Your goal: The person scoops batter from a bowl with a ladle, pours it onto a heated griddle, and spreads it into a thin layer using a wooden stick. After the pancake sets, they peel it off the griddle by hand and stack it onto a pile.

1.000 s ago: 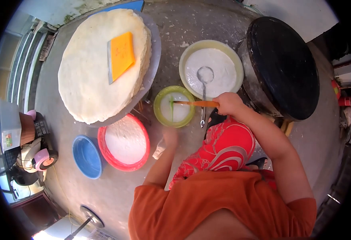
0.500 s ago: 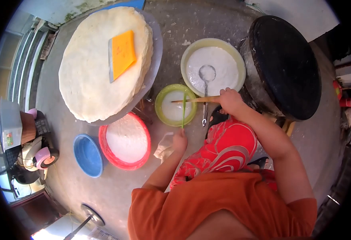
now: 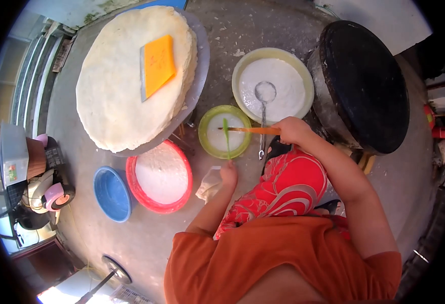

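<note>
My left hand (image 3: 228, 173) is closed round the lower end of a thin green scraper (image 3: 226, 134), whose upper part reaches over the green bowl (image 3: 204, 144). Gripped in my right hand (image 3: 294, 130) is a flat brown wooden stick (image 3: 258, 130). It lies across the bowl's right side, and its tip meets or crosses the scraper above the white batter (image 3: 217, 140). Just behind stands a cream basin (image 3: 237, 91) of white batter, with a metal ladle (image 3: 263, 114) resting in it and its handle hanging over the rim.
At right stands a round black griddle (image 3: 367, 86). A tall stack of thin round pancakes (image 3: 126, 81) at left carries an orange scraper (image 3: 159, 63). Below it are a red basin (image 3: 188, 190) of white mixture and a blue bucket (image 3: 112, 192). A plastic bag (image 3: 210, 183) lies by my left hand.
The green scraper's top has swung left and now leans. The wooden stick has turned from a slant to nearly level, its broad side showing more. The whole view has shifted slightly.
</note>
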`<state>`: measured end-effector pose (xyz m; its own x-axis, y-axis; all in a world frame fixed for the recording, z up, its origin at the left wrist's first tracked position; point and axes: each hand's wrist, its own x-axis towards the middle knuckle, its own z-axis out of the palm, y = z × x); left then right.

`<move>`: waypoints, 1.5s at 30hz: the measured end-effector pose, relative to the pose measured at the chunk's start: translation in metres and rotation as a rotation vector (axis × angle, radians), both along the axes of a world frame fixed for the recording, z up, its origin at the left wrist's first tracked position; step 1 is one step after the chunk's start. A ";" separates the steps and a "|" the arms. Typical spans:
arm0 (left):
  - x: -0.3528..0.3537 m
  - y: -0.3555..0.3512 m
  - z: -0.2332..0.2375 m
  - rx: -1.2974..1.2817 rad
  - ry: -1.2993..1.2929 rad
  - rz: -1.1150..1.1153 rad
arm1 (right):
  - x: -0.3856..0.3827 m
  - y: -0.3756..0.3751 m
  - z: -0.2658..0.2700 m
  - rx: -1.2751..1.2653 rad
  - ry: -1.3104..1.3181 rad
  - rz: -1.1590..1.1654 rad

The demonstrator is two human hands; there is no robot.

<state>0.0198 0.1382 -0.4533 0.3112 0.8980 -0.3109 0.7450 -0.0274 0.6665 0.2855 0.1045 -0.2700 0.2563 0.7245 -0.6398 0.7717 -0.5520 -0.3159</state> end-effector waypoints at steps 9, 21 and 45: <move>0.001 0.013 -0.019 -0.133 0.217 -0.125 | 0.034 -0.066 0.051 0.226 -0.104 -0.132; 0.137 0.036 0.088 -1.532 -0.709 0.092 | 0.017 -0.201 0.077 0.408 0.331 -0.899; 0.178 0.059 0.102 0.205 0.500 -0.788 | -0.015 -0.313 0.075 0.641 0.377 -1.203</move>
